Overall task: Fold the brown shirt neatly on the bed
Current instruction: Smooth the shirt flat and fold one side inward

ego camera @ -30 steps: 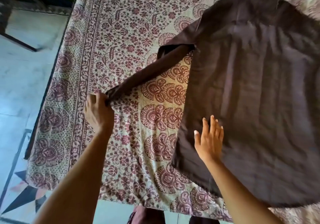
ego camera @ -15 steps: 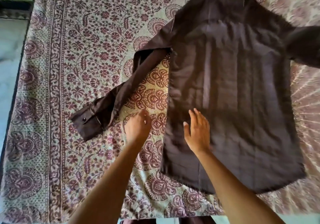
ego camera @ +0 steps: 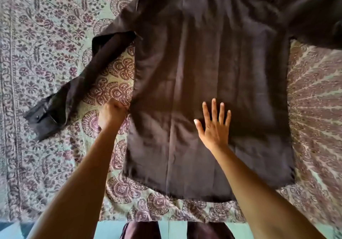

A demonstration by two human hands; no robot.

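the bed (ego camera: 55, 183), under a cream and maroon floral sheet (ego camera: 46, 40), fills the view. the brown cloth shirt (ego camera: 212, 62) lies spread flat on it. my right hand (ego camera: 214, 127) presses it, fingers splayed straight; my left hand (ego camera: 112, 114), curled, pinches its side edge.

A: Fig. 1. L hand (ego camera: 111, 114) & R hand (ego camera: 214, 127): anything worn?
B: Both bare; forearms (ego camera: 77, 174) bare to frame edge. Btm centre, btwn arms: dark maroon-brown garment (ego camera: 142, 230), soft folds, two parts w/ pale gap.
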